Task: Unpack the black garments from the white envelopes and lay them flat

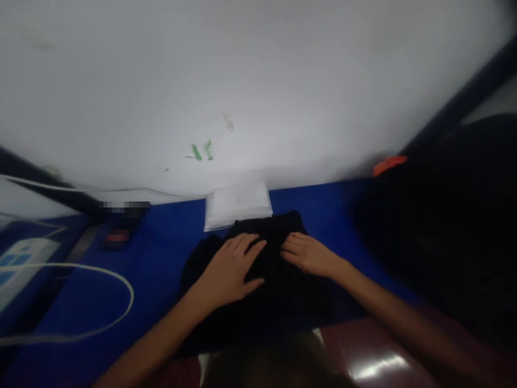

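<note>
A piece of black cloth, perhaps a garment, lies bunched on the blue table in front of me. My left hand rests on its left part with thumb and fingers apart. On the right side of the cloth, my right hand has its fingers together and bent, pinching the fabric; the fingertips are partly lost against the black. Just behind the cloth, a stack of white sheets or flat packets sits against the wall, its near edge partly covered by the cloth.
The blue tabletop meets a white wall with scraps of green tape. A white cable loops at left, near a white power strip. A large dark mass with an orange item stands right.
</note>
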`<act>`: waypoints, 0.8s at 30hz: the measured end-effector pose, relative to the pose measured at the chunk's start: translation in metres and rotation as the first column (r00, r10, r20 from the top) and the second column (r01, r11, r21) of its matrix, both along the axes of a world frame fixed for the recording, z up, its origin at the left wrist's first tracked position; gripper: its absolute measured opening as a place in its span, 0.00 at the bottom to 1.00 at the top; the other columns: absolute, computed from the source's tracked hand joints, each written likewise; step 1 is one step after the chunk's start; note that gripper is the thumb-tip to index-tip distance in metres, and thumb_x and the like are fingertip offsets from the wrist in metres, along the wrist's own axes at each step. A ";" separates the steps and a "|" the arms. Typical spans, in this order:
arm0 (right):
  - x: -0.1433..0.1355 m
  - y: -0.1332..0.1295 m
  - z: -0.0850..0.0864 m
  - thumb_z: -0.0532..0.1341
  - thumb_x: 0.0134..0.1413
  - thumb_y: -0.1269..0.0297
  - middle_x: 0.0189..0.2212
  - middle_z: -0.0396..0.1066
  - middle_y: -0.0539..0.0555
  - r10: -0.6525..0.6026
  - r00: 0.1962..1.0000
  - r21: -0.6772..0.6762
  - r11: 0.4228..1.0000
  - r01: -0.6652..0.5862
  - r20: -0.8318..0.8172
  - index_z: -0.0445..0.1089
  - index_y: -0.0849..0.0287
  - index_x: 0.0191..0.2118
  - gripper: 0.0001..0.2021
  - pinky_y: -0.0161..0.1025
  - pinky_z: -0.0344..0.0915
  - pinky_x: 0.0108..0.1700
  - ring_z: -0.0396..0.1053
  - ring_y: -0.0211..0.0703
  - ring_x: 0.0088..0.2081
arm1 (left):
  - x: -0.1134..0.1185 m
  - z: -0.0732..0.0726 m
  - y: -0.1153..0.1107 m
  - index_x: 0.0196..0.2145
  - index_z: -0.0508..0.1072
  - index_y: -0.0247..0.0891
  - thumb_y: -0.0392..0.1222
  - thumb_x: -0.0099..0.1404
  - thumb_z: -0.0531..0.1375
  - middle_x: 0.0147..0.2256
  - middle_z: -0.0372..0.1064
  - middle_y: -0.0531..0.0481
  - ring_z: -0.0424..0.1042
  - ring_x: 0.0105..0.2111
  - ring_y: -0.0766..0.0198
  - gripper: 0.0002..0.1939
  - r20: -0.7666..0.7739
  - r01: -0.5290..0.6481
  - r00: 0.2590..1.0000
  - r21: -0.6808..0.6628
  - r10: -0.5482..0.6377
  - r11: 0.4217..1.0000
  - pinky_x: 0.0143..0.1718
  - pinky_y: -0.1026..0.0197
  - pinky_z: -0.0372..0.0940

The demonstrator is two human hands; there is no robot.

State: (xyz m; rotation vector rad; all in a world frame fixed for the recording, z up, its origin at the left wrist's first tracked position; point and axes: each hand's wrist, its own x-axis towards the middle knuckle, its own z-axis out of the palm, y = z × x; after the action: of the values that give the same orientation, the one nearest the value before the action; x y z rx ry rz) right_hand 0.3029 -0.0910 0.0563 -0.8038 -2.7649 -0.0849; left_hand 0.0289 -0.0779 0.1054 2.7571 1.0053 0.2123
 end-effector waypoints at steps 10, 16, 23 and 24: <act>0.049 -0.024 0.013 0.51 0.60 0.77 0.45 0.73 0.62 -0.157 0.977 -0.197 0.972 0.128 -0.142 0.69 0.62 0.52 0.18 0.51 0.67 0.52 0.69 0.52 0.48 | -0.131 0.014 0.001 0.55 0.64 0.47 0.45 0.64 0.52 0.43 0.76 0.50 0.77 0.42 0.54 0.21 0.125 -0.342 0.907 -0.333 0.401 0.879 0.41 0.57 0.72; 0.054 -0.028 0.018 0.50 0.60 0.79 0.53 0.70 0.60 -0.324 0.936 -0.263 0.923 0.280 -0.141 0.68 0.57 0.57 0.23 0.53 0.67 0.55 0.67 0.51 0.55 | -0.147 0.008 0.005 0.48 0.69 0.47 0.49 0.64 0.52 0.42 0.75 0.47 0.75 0.43 0.45 0.16 -0.015 -0.636 0.771 -0.004 0.636 0.771 0.44 0.44 0.71; 0.041 -0.035 0.031 0.60 0.63 0.62 0.51 0.71 0.61 -0.231 0.969 -0.366 0.912 0.185 -0.086 0.68 0.60 0.55 0.17 0.53 0.66 0.56 0.68 0.51 0.53 | -0.043 0.006 0.016 0.54 0.70 0.46 0.45 0.66 0.61 0.60 0.61 0.44 0.60 0.60 0.48 0.19 0.108 0.032 0.994 -0.022 -0.030 0.999 0.60 0.44 0.59; 0.040 -0.036 0.031 0.60 0.64 0.61 0.51 0.71 0.61 -0.232 0.970 -0.362 0.913 0.190 -0.075 0.69 0.60 0.54 0.16 0.53 0.65 0.56 0.68 0.52 0.53 | -0.037 0.003 0.019 0.50 0.72 0.44 0.41 0.66 0.60 0.59 0.63 0.44 0.61 0.60 0.49 0.15 0.099 0.069 0.993 -0.049 -0.064 0.996 0.60 0.44 0.59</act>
State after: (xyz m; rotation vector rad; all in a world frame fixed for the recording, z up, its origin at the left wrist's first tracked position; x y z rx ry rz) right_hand 0.3431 -0.1271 0.0870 -1.1558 -2.6057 0.4185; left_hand -0.0082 -0.0589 0.1083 2.6994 0.8799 0.3030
